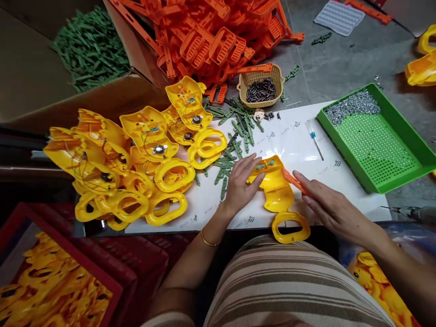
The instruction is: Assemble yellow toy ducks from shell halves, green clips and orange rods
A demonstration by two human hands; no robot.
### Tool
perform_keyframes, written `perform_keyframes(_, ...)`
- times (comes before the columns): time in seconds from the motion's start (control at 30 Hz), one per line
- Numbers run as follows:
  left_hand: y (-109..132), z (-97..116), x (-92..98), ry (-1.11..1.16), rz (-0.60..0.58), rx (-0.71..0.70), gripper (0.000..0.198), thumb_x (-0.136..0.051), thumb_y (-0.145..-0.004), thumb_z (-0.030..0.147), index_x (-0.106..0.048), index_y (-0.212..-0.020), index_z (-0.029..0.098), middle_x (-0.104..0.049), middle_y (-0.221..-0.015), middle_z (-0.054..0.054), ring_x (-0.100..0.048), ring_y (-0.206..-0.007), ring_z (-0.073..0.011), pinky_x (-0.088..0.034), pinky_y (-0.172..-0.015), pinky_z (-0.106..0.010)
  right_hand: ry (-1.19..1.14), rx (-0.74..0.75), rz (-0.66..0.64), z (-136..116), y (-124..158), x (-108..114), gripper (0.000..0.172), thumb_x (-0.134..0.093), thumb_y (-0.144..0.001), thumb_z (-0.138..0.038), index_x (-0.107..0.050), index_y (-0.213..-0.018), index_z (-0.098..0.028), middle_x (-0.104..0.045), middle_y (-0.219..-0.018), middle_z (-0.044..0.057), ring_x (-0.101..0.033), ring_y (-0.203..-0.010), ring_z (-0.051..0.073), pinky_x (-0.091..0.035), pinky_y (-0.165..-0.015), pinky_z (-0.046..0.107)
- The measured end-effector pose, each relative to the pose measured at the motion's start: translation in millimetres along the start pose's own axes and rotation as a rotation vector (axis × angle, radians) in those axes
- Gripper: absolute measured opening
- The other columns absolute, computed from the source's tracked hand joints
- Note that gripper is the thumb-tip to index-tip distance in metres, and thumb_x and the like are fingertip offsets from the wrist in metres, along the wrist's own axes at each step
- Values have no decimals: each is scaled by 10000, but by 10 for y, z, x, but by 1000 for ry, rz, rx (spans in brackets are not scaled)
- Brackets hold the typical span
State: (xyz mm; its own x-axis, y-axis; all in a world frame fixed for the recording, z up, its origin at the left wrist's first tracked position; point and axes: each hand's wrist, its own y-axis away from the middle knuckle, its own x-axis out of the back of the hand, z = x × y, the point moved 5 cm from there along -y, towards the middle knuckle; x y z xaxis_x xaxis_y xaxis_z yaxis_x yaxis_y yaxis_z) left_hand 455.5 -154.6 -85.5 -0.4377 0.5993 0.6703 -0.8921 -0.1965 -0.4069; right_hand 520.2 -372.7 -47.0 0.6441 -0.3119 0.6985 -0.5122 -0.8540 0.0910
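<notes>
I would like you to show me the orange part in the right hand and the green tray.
Orange part [293, 179]: head view, on its exposed middle.
Green tray [391, 150]: head view, on its bare perforated floor.

Striped top [289, 281], gold-toned bangle [210, 244]
From my remote station I see the thin bangle behind the left hand [241, 184]; farther back, ribbed beige-and-olive-brown cloth.
</notes>
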Motion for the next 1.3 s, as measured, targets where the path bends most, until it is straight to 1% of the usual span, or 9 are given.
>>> perform_keyframes(0.13, 50, -22, -112, 36, 53, 40, 268, -587, -939, 256, -656, -1196, 221, -684, -1245, -97, -642, -1156, -197, -520, -989, -381, -42, 97, -70, -111, -42, -72, 556, -364, -1020, -229, -240, -1556, -312, -607, -904, 23, -591, -690, 123, -521, -655, 226)
perform_keyframes(0.23, 68, 17, -140, 27, 92, 36, 252, -599, -930, 247, -676, -1169, 218, -695, -1191, -89, -654, -1093, -190, -533, -953, -361, 0, 130, -110, -144, -79, -166, 559, -365, -1014, -215, -238, -1553, -293, -627, -947, 30, -611, -685, 129, -518, -619, 232)
perform_keyframes(0.3, 83, 50, -154, 6, 122, 30, 249, -605, -924, 228, -681, -1160, 209, -696, -1156, -91, -652, -1063, -190, -540, -930, -358, 54, 100, -87, -123, -99, -224, 554, -362, -1017, -239, -228, -1553, -266, -640, -997, 49, -635, -694, 148, -532, -619, 260)
perform_keyframes(0.47, 120, 103, -188, -28, 163, 52, 260, -571, -928, 188, -684, -1163, 201, -686, -1112, -87, -645, -1036, -187, -552, -913, -357, 179, 37, -12, -63, -129, -304, 511, -329, -1026, -272, -296, -1534, -234, -615, -909, 41, -600, -592, 142, -503, -536, 261)
perform_keyframes(0.7, 96, 149, -186, -59, 164, 52, 248, -609, -908, 191, -697, -1139, 193, -681, -1101, -84, -638, -1016, -183, -560, -888, -335, 296, -17, -11, -37, -189, -327, 521, -313, -1018, -262, -299, -1536, -213, -622, -920, 62, -617, -614, 164, -469, -503, 270)
perform_keyframes(0.8, 93, 149, -198, -57, 162, 79, 237, -586, -921, 193, -699, -1129, 201, -677, -1085, -75, -639, -1009, -178, -562, -887, -333, 285, -31, 11, -61, -194, -342, 536, -344, -1004, -243, -298, -1537, -207, -623, -897, 60, -616, -621, 169, -461, -496, 273)
perform_keyframes(1.0, 113, 164, -232, -9, 176, 94, 233, -573, -931, 197, -699, -1126, 180, -672, -1073, -89, -629, -1003, -178, -557, -881, -322, 140, -43, 116, -95, -158, -337, 533, -398, -984, -206, -340, -1514, -224, -632, -866, 35, -620, -659, 154, -506, -571, 271)
perform_keyframes(1.13, 119, 174, -235, 7, 186, 109, 206, -566, -935, 204, -688, -1100, 185, -682, -1072, -87, -641, -1019, -183, -551, -905, -336, 161, -45, 127, -90, -127, -347, 516, -418, -975, -208, -389, -1491, -208, -620, -840, 32, -602, -625, 149, -484, -530, 264)
perform_keyframes(1.3, 122, 179, -233, -1, 172, 124, 141, -568, -936, 228, -670, -1024, 186, -685, -1055, -87, -648, -1031, -190, -554, -907, -343, 167, -53, 121, -59, -103, -366, 530, -419, -974, -214, -378, -1503, -225, -628, -858, 33, -614, -641, 151, -484, -523, 260)
